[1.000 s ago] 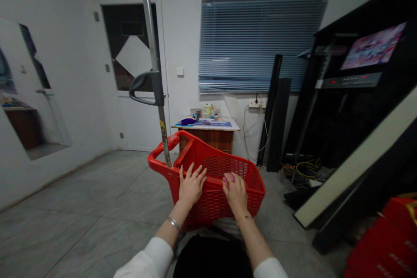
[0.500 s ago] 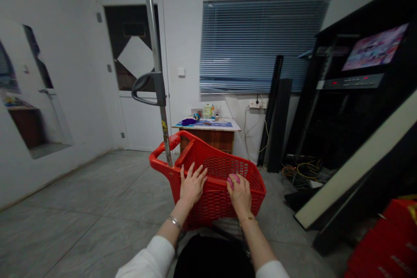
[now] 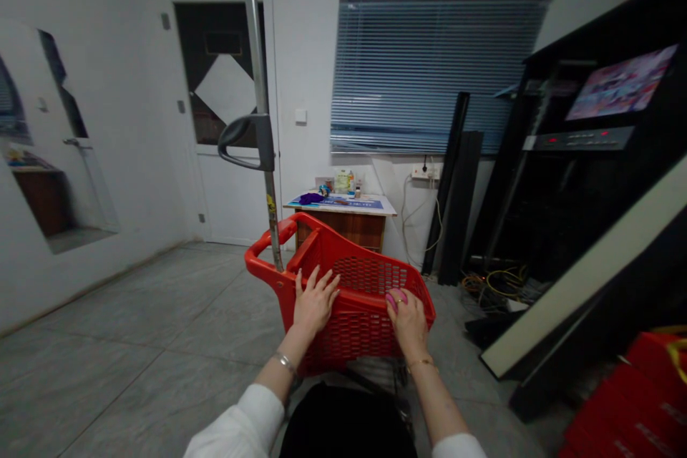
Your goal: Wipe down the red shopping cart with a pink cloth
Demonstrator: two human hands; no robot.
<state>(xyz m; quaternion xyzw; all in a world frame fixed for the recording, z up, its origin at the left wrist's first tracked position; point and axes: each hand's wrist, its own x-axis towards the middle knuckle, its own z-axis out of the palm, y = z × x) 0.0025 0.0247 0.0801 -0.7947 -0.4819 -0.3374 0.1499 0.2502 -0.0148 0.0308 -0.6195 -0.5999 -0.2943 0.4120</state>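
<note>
A red plastic shopping cart (image 3: 343,347) stands right in front of me, its basket walls full of slots. My left hand (image 3: 315,303) lies on the near rim toward the handle end, fingers spread. Farther right along the same rim, my right hand (image 3: 408,320) closes over a small pink rounded pad (image 3: 396,298) and presses it to the edge. Most of the pad is covered by the fingers, so its exact kind is unclear. A metal pole (image 3: 257,57) with a grey loop handle (image 3: 247,143) rises by the cart's handle.
A small desk (image 3: 343,229) with bottles and a purple cloth (image 3: 310,198) stands behind the cart. On the right are a black rack (image 3: 577,179), leaning panels (image 3: 585,300), loose cables (image 3: 499,285) and red boxes (image 3: 627,401). A white door (image 3: 230,193) is at the back left.
My right hand has slid to the right along the near rim with the pink pad. My left hand stays in about the same place on the rim.
</note>
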